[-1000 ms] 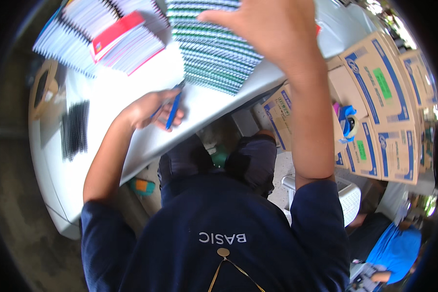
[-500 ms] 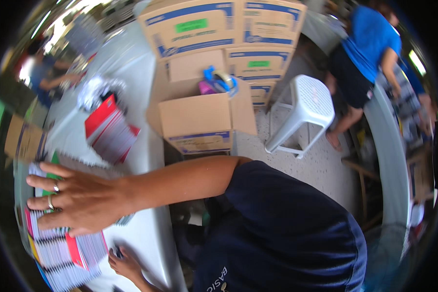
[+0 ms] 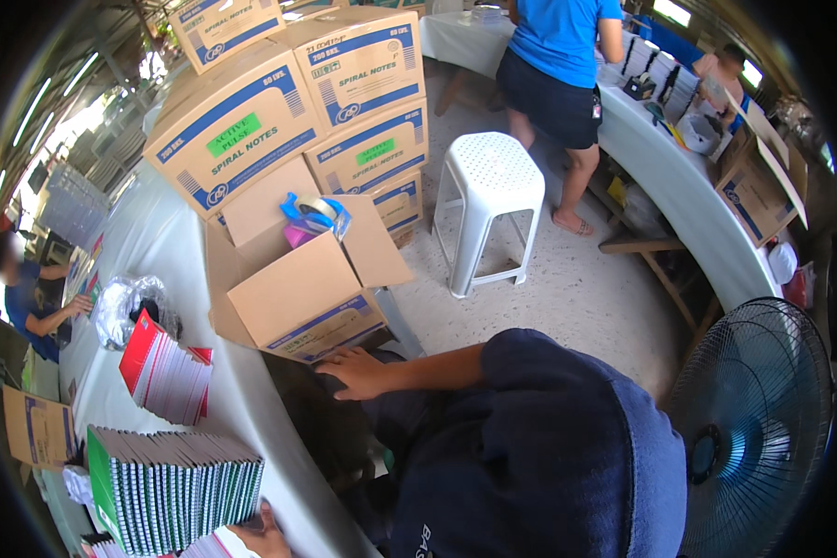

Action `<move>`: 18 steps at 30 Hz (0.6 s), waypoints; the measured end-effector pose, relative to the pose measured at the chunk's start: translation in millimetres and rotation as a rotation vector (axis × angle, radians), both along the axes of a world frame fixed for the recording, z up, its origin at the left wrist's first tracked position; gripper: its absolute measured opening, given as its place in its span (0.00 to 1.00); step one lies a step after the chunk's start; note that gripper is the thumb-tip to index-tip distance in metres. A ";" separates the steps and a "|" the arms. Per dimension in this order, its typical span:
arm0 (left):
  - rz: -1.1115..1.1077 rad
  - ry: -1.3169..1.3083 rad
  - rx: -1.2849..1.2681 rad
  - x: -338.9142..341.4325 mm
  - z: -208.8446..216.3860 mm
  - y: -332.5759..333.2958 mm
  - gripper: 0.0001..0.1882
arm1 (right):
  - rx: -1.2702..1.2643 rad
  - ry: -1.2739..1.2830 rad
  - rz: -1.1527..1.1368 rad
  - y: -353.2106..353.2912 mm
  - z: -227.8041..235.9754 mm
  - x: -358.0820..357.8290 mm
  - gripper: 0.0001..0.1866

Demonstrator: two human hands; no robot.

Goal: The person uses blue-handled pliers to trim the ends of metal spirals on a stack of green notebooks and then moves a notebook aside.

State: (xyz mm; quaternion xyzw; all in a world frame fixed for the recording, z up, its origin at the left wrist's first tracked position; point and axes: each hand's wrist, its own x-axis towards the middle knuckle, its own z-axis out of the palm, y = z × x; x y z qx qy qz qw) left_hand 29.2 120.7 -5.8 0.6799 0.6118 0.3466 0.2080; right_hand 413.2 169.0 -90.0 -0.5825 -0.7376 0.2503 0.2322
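Observation:
My right hand [image 3: 355,374] is beside the lower edge of an open cardboard box [image 3: 298,298]. Its fingers are stretched out over something dark, and nothing shows in its grasp. At the bottom of the view my left hand [image 3: 268,535] touches the end of a stack of notebooks [image 3: 209,547]; most of its fingers are hidden. Just beyond it a thick row of green spiral notebooks [image 3: 181,493] stands on the covered table [image 3: 293,484]. Farther along lies a bundle of red-covered notebooks [image 3: 167,372]. A blue tape dispenser [image 3: 316,216] rests in the open box.
Closed cartons [image 3: 242,130] are stacked behind the open box. A white plastic stool [image 3: 491,186] stands on the floor, with a person in a blue shirt [image 3: 563,42] beyond. A black fan [image 3: 753,437] is at right. Another person [image 3: 35,298] works at far left.
My right hand has moved from over the notebooks to beside the open box. The view has shifted, bringing the fan in, and the green notebooks now stand in plain sight.

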 end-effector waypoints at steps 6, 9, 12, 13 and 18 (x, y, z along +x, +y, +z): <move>0.105 -0.029 0.126 -1.6 -25.3 2.0 0.37 | -0.448 -0.205 -0.066 -43.6 -43.3 -12.3 0.39; 0.151 0.077 -0.022 39.6 28.4 -15.5 0.35 | -0.487 -0.364 0.008 -44.5 -47.3 -19.7 0.39; 0.177 0.019 -0.034 36.7 26.7 -17.5 0.34 | -0.499 -0.361 0.041 -37.7 -44.3 -19.2 0.39; 0.182 0.003 -0.046 35.6 25.6 -18.1 0.34 | -0.505 -0.369 0.051 -36.5 -43.9 -19.7 0.38; 0.192 0.060 -0.043 35.2 21.7 -16.5 0.35 | -0.487 -0.362 0.058 -35.7 -55.5 -18.4 0.36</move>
